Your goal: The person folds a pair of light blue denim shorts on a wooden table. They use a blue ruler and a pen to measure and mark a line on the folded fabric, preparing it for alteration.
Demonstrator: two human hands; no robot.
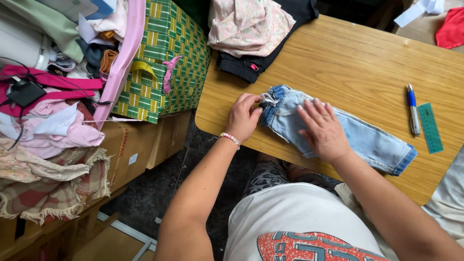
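Denim jeans (338, 130) lie folded along the table (338, 63), waistband toward my left hand (243, 117), which pinches it; my right hand (323, 129) presses flat, fingers spread.

Jeans (367, 142) middle — under right hand (323, 130)

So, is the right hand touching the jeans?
Touching. The head view shows the right hand lying flat, palm down, on the folded jeans, with no gap visible. The left hand touches their waistband end too.
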